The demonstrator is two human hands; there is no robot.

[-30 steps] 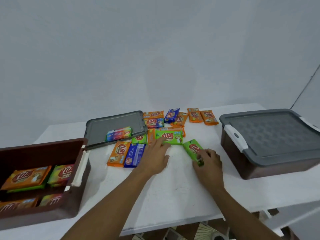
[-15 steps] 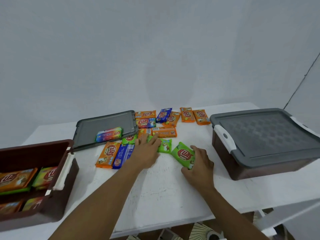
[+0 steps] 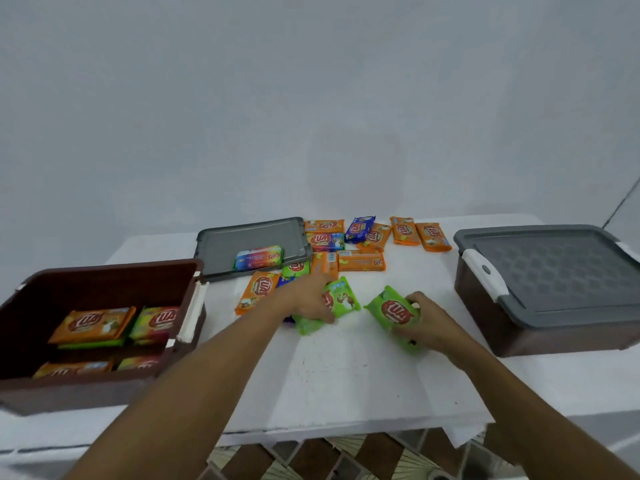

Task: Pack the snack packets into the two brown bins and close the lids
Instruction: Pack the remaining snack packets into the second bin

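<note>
Here both hands work the loose pile on the table. The left hand lies over a green packet, fingers curled down on it and pinching it against the thumb. More green shows under the palm, though I cannot tell if that is the same packet. The right hand grips a second green packet by its near edge, fingers bent round it, the face tilted up toward the camera. Taking one in each hand probably saves a trip.

The open bin stands at the left, within reach of the left arm, already partly filled with orange and green packs laid flat in rows. Its lid lies apart behind the pile, out of the way of loading, with a rainbow packet resting on it. The shut bin sits at the right under its grey cover, white latch facing the pile. It seems untouched for now, so the left bin is likely being filled first.

Orange packets and a blue one remain at the back, so much of the packing is left.

Each wrapper carries a red oval with white letters that read "UA", perhaps with a further letter in front. The smaller print is too blurred to read.
</note>
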